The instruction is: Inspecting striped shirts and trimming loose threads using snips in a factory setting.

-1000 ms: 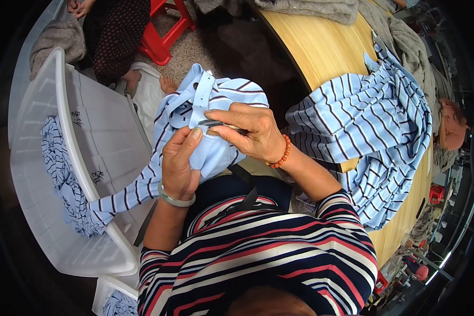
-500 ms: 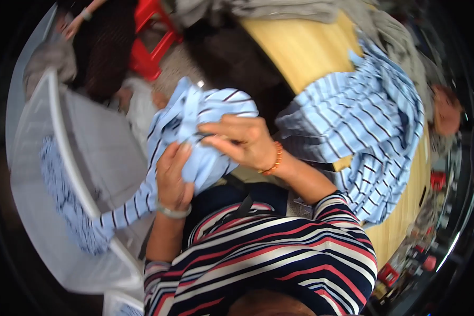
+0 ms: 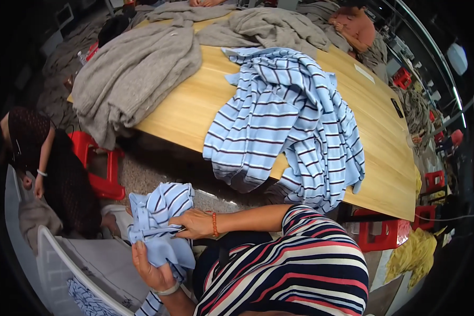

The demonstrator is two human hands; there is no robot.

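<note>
A light blue garment [image 3: 163, 253] with dark and white stripes hangs bunched in front of me. My left hand [image 3: 150, 271], a pale band at its wrist, pinches the garment's plain blue edge from below. From the right, my right hand [image 3: 196, 223], wearing an orange beaded bracelet, reaches over the cloth. Its fingers are closed round a small dark tool [image 3: 180, 229], mostly hidden, whose tip is against the garment. A striped strip of the cloth trails down beside my left wrist toward the bin.
A pale plastic bin [image 3: 58, 258] with blue striped cloth stands left. Ahead, a wooden table [image 3: 189, 113] bears a striped garment pile [image 3: 284, 116] and grey-brown knits [image 3: 142, 68]. A red stool [image 3: 102, 168] stands near a person in dark clothing [image 3: 73, 174]; another person sits far right.
The view has swung up and to the right, showing more of the table. Both hands and the garment now appear lower and further left; both hands still hold on.
</note>
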